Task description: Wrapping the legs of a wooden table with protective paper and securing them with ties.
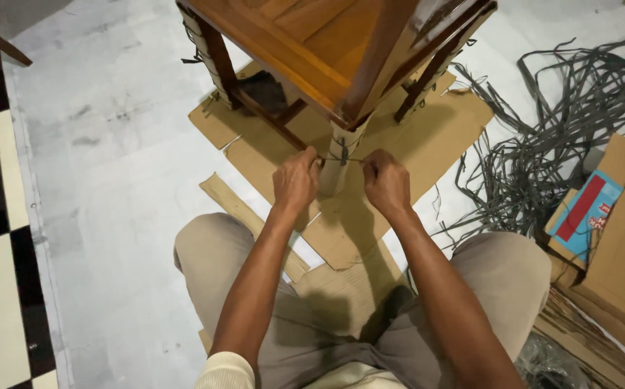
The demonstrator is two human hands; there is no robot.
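Two fists closed on dark string (342, 158), left hand (296, 180), right hand (386, 183), wrapped chair leg (341, 162) between them

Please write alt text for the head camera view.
Left hand and right hand pull a dark string tight around the cardboard-wrapped leg of a wooden chair. Cardboard sheets cover the floor.

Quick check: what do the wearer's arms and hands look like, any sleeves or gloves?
Both are bare: no gloves, rings, watch or bands visible on the left hand or the right hand. Forearms are uncovered. A cream ribbed short sleeve shows on the left arm; the right arm's sleeve is out of frame.
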